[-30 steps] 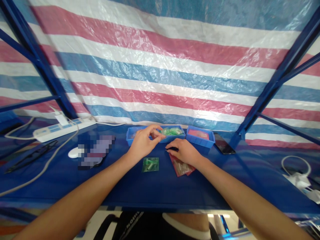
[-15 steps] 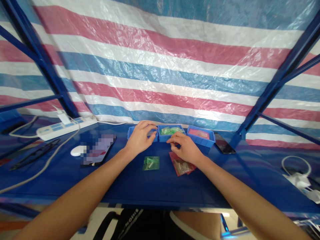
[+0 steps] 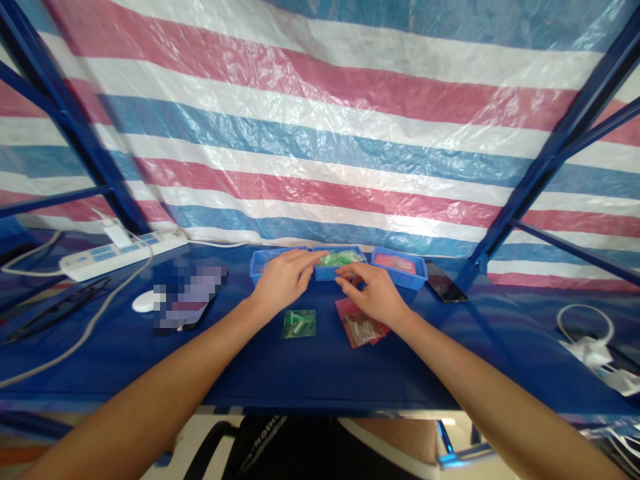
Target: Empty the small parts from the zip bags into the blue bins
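My left hand [image 3: 286, 279] reaches forward with its fingers stretched out to the rim of the middle blue tray [image 3: 325, 273], which holds small green bags [image 3: 340, 257]. My right hand [image 3: 376, 293] hovers just right of it, fingers loosely bent and apart, nothing seen in them. It partly covers a small red bag [image 3: 363, 330] lying on the blue table. A small green bag [image 3: 299, 323] lies on the table between my wrists. An empty-looking blue tray [image 3: 261, 261] stands to the left, and a blue tray with red bags [image 3: 400, 264] to the right.
A dark phone [image 3: 443, 283] lies right of the trays. A blurred phone [image 3: 187, 301], a white mouse [image 3: 145, 301], a black tool [image 3: 55, 310] and a power strip [image 3: 120, 250] with cables are on the left. White cable and plugs [image 3: 593, 343] lie at the right. A striped tarp hangs behind.
My left hand has let go of the green bags over the middle tray and now stretches flat toward its rim. My right hand lifted off the red bag and moved forward.
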A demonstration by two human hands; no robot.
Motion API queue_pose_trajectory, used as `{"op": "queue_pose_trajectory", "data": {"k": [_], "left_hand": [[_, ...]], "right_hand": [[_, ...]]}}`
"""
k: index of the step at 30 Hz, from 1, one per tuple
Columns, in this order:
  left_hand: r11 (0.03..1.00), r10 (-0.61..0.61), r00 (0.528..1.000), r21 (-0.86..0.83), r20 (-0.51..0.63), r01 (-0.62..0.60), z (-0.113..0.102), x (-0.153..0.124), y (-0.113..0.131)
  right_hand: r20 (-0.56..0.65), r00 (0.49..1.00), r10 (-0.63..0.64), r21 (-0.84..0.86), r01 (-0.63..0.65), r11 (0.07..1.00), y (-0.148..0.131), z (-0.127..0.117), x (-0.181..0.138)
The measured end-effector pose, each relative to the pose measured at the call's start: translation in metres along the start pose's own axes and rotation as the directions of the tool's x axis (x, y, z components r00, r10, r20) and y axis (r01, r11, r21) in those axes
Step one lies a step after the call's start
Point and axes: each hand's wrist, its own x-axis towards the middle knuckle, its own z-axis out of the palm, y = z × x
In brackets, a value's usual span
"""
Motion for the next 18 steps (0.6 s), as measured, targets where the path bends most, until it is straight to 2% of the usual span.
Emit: {"op": "queue_pose_trajectory", "data": {"k": [2,5,10,13,18], "left_hand": [[0.995,-0.052,0.998,0.082,-0.02,0.053,-0.004,0.001,-0.008],[0.981,-0.11,0.994,0.163,0.014,0.106,-0.005,-0.001,-0.017],[0.977,-0.151,0.986,0.165,0.068,0.138,0.003,-0.005,-0.02],[0.982,-0.144,0.987,0.132,0.077,0.133,0.006,-0.005,-0.019],[0.99,-0.127,0.991,0.071,0.034,0.124,0.006,-0.004,-0.016]], "right_hand": [[0.041,0.999,-0.022,-0.03,0.024,0.999,-0.002,-0.002,0.0],[0.085,0.996,-0.022,-0.054,0.026,0.998,0.0,-0.004,-0.001],[0.205,0.977,-0.062,-0.111,0.086,0.99,0.005,-0.009,-0.003],[0.306,0.942,-0.138,-0.101,0.176,0.979,-0.003,-0.011,-0.004],[0.445,0.846,-0.295,-0.018,0.337,0.941,-0.035,0.0,-0.011]]}}
